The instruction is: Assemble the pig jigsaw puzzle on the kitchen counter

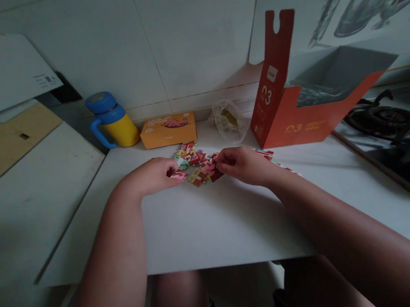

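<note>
Resting on the white counter (208,225) either side of the puzzle pieces (198,167), the curled left hand (152,175) and right hand (243,164) each pinch a piece at the pile's edge, though dimness and knuckles hide the fingertips and the pieces' pictures.

Red cardboard box (293,125): "3" on upright flap, "03" on side (other print illegible).

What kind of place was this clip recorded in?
Most likely a home kitchen: a gas stove sits at the right of a white counter against a tiled wall. Both hands, left hand and right hand, handle puzzle pieces there.
</note>
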A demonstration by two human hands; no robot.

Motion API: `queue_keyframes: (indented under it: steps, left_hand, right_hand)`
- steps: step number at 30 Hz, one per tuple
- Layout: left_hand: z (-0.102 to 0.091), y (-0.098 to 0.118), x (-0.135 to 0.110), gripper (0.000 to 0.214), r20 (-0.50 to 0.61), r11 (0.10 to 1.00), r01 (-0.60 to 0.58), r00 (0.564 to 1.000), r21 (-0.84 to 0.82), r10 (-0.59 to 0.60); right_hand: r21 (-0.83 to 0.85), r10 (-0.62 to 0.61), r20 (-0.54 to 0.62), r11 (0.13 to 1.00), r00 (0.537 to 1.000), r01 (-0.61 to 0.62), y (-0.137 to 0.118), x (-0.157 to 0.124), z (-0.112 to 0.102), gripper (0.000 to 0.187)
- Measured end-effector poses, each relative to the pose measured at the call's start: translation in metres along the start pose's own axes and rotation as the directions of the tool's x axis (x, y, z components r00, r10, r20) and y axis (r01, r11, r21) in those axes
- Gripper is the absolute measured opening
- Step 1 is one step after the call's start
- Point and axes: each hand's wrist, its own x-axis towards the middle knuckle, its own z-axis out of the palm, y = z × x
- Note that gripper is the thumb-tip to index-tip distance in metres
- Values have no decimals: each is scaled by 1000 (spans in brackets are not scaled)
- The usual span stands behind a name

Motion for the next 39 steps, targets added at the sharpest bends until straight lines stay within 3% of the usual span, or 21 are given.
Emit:
queue_keyframes:
  steps: [3,6,11,17,19,25,31,35,39]
  left_hand:
    - [10,11,9,33,-93,877,-151,988,-456,122]
    - [24,24,19,38,-113,712,-175,984,-680,135]
    - [44,29,32,44,-127,556,-177,984,-812,127]
    - [48,30,36,39,-184,380,-170,983,-909,1]
    - [47,34,35,33,-215,305,-200,977,-931,-13]
    - [47,49,35,19,-263,99,-255,961,-962,-82]
    - [57,57,39,20,-209,16,-209,970,-978,-125]
    - [65,58,43,29,-252,45,-248,955,-968,-156]
    - [66,56,43,36,-260,82,-253,961,-964,-97]
  right_hand:
    - [193,-11,78,981,997,-4,5,1,1,12]
    - [268,-35,87,963,996,11,12,4,0,13]
    - [238,4,0,971,1000,-4,24,9,-1,12]
    - [532,163,66,829,984,-173,22,10,13,9]
    - [579,152,102,795,983,-183,18,8,17,13]
    - [569,136,91,806,987,-164,13,6,18,19]
    - [514,113,68,847,991,-132,17,8,15,20]
    - [401,86,-1,913,996,-78,20,9,12,15]
    - [340,61,-42,939,997,-43,24,10,10,14]
